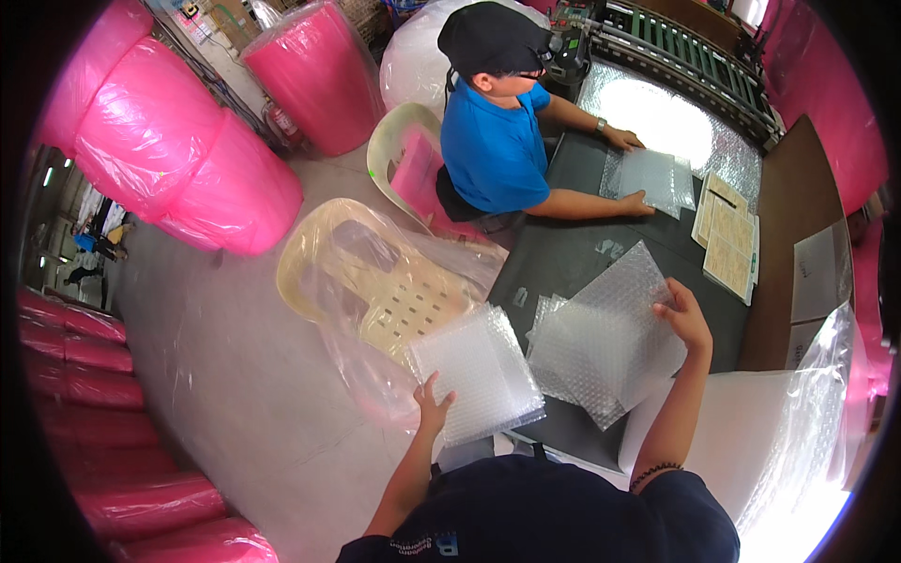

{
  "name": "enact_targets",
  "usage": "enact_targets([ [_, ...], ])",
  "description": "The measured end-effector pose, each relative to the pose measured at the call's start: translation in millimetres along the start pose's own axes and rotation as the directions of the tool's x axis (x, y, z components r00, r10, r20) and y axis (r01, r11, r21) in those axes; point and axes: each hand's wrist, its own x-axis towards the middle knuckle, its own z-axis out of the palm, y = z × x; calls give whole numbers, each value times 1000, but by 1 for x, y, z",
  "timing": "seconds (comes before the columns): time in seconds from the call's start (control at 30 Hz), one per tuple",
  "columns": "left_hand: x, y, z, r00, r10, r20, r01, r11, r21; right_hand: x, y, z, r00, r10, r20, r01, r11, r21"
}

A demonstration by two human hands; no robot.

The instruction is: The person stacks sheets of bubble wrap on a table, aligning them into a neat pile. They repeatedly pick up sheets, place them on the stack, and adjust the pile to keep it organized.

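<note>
My right hand pinches the right edge of a clear bubble-wrap sheet, which is tilted above the dark tabletop. Other bubble-wrap pieces peek out from behind its left side. At the left edge of a stack of bubble-wrap pouches, my left hand has its visible thumb and finger spread apart. The stack lies left of the table's near edge, overlapping the chair in view; what supports it is hidden. Across the table, a co-worker's hands rest on another bubble-wrap piece.
A black-topped table stretches ahead, with paper forms and a pen near a cardboard panel. A plastic-covered beige chair stands at the left. Large pink rolls line the floor. A roller conveyor is at the back.
</note>
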Motion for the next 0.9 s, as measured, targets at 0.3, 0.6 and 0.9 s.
enact_targets([
  [0.3,9,0,1,973,-230,-39,200,909,-365,-11,110,279,973,229,-39,-221,861,-458],
  [0.6,-4,1,2,979,-41,-199,25,996,-83,21,129,181,901,176,-396,-416,611,-674],
  [0.9,-8,20,9,983,26,-180,-29,999,-14,33,126,130,915,395,-86,-247,378,-892],
])
